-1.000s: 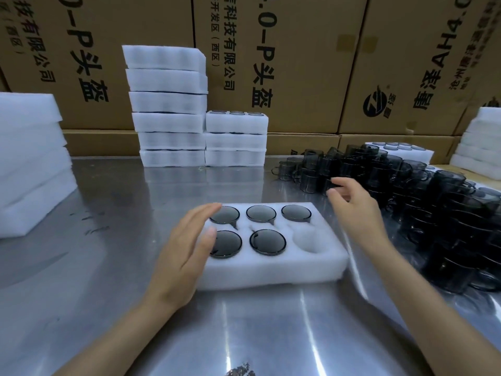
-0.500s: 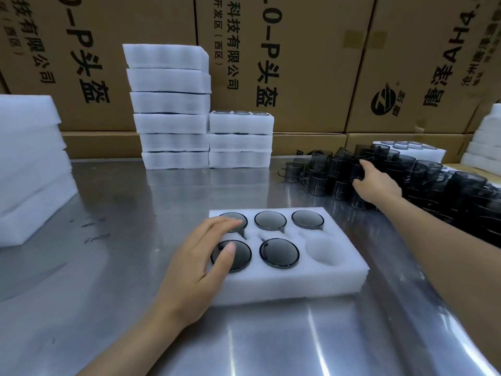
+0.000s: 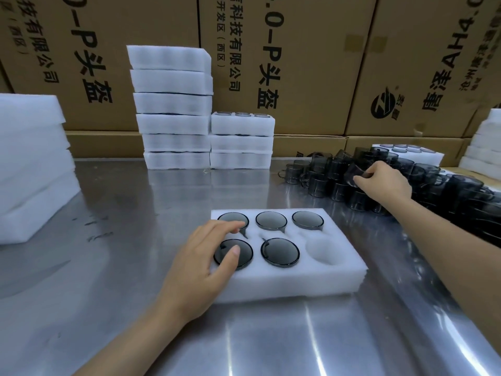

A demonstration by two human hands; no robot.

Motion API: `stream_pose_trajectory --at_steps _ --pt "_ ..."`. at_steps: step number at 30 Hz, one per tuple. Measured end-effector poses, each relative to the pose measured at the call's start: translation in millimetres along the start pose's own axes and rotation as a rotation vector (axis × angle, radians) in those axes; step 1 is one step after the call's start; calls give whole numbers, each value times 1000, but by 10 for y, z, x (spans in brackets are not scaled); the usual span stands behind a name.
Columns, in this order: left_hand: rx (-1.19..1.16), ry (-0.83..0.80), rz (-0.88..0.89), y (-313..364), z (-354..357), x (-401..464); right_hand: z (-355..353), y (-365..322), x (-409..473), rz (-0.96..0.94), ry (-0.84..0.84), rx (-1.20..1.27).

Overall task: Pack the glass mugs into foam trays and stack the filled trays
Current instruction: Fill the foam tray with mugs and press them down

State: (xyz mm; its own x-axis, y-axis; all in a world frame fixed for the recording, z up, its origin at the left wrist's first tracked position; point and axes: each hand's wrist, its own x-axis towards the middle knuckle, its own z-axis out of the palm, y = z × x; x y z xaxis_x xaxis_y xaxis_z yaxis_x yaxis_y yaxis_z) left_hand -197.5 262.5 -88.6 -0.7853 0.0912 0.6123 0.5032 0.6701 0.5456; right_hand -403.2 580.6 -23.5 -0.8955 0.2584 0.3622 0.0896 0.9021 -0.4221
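A white foam tray [image 3: 298, 286] lies on the steel table in front of me with several dark glass mugs [image 3: 280, 252] seated in its pockets; the front right pocket [image 3: 324, 251] holds none. My left hand [image 3: 202, 263] rests flat on the tray's left part, fingers straight over two mugs. At the right, my right hand [image 3: 385, 183] pinches a smoky glass mug [image 3: 355, 172] tilted at the top of a heap of loose mugs [image 3: 439, 196].
Two stacks of filled foam trays [image 3: 173, 109] [image 3: 241, 142] stand at the back against cardboard boxes [image 3: 311, 63]. More foam trays are piled at the far left [image 3: 29, 169] and far right [image 3: 482, 147]. Bare steel table [image 3: 122, 202] lies between them.
My right hand reached from beside the tray into the mug heap and took hold of a mug, now lifting it. My left hand stayed on the tray.
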Motion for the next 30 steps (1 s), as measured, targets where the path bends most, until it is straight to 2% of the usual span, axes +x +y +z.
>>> stream_pose_trajectory --at_steps 3,6,14,21,30 --pt "3 -4 -3 0 -5 -5 -74 20 -350 9 113 301" --pt "1 -3 -14 8 -1 -10 -65 74 -828 -67 170 433" --pt "15 0 -42 36 -19 -29 -122 -78 -1363 -368 95 756" --pt "19 3 -73 54 -18 -51 -70 -119 -1575 -566 -11 613" --pt "41 9 -64 68 -17 -65 -85 -166 -1693 -675 88 648"
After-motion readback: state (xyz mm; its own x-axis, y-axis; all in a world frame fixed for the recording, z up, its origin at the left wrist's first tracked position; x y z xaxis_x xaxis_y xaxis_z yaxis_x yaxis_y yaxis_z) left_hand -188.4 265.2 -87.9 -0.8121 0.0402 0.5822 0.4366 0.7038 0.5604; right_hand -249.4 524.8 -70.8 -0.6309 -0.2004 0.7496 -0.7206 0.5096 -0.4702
